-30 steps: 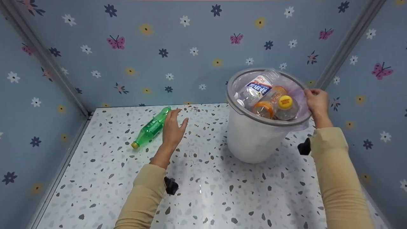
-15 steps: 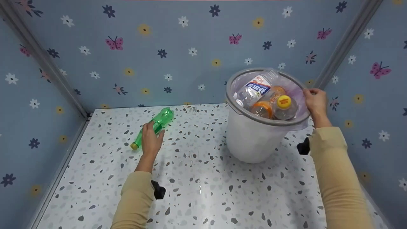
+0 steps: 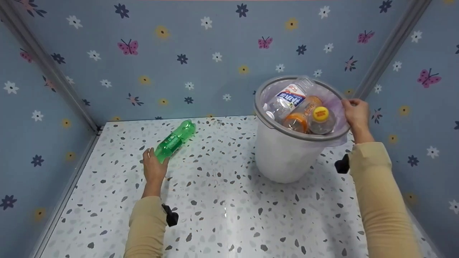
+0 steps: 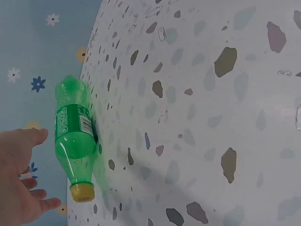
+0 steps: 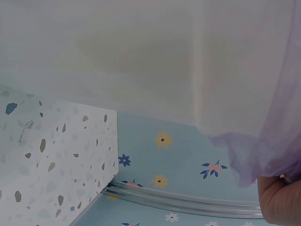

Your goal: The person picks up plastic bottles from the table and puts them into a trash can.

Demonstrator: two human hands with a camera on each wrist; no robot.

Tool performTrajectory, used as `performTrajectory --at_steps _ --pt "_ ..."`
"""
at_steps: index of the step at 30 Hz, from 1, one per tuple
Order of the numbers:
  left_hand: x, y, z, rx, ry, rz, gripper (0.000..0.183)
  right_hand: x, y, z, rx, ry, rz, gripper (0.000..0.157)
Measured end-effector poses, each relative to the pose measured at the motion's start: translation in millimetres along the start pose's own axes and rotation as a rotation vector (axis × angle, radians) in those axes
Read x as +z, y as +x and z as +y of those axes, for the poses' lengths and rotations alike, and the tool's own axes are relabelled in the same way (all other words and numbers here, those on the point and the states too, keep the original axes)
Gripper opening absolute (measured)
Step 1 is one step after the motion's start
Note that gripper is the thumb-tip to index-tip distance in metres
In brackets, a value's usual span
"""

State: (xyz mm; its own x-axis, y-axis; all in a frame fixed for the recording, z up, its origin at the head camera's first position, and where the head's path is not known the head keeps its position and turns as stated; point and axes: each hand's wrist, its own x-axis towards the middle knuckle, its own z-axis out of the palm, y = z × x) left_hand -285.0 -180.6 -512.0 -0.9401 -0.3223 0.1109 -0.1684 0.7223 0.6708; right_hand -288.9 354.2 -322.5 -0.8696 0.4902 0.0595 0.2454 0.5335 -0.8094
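A green plastic bottle (image 3: 177, 138) lies on its side on the speckled tabletop. My left hand (image 3: 154, 169) is at its neck end and covers the cap in the head view. In the left wrist view the yellow cap (image 4: 83, 192) shows, with thumb and fingers spread apart beside the bottle. My right hand (image 3: 358, 114) grips the grey rim (image 3: 263, 116) of a white trash bin (image 3: 287, 159) on its right side, where the purple liner (image 5: 244, 155) hangs over. Inside the bin are a clear labelled bottle (image 3: 291, 97), an orange-capped bottle (image 3: 297, 122) and a yellow-capped bottle (image 3: 324, 125).
Blue walls with flowers and butterflies (image 3: 229, 53) stand behind and at both sides of the white speckled table (image 3: 222, 215). Grey strips (image 3: 391, 46) run along the wall corners. A black device (image 3: 171, 216) is strapped at the left wrist.
My left hand has moved left and nearer along the green bottle, from its base end to its cap end. The bottle lies where it was. My right hand stays on the bin's rim.
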Motion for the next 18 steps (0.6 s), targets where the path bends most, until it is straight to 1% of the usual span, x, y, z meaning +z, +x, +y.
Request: performTrajectory --at_steps 5,8,15,18 --pt "-1.4 3.5 -12.4 -0.087 0.017 -0.082 0.071 0.3 -0.1 -0.5 -0.011 0.007 0.010 0.049" --pt "-2.0 6.0 -16.6 -0.120 0.015 -0.119 0.073 0.4 -0.2 -0.2 -0.014 0.014 0.013 0.048" --pt "-4.4 9.8 -26.2 -0.128 0.010 -0.156 0.077 1.1 0.4 -0.2 -0.038 -0.005 0.046 0.049" --pt "-5.8 11.0 -31.2 -0.126 0.005 -0.200 0.079 1.7 0.5 -0.5 -0.027 -0.007 0.041 0.049"
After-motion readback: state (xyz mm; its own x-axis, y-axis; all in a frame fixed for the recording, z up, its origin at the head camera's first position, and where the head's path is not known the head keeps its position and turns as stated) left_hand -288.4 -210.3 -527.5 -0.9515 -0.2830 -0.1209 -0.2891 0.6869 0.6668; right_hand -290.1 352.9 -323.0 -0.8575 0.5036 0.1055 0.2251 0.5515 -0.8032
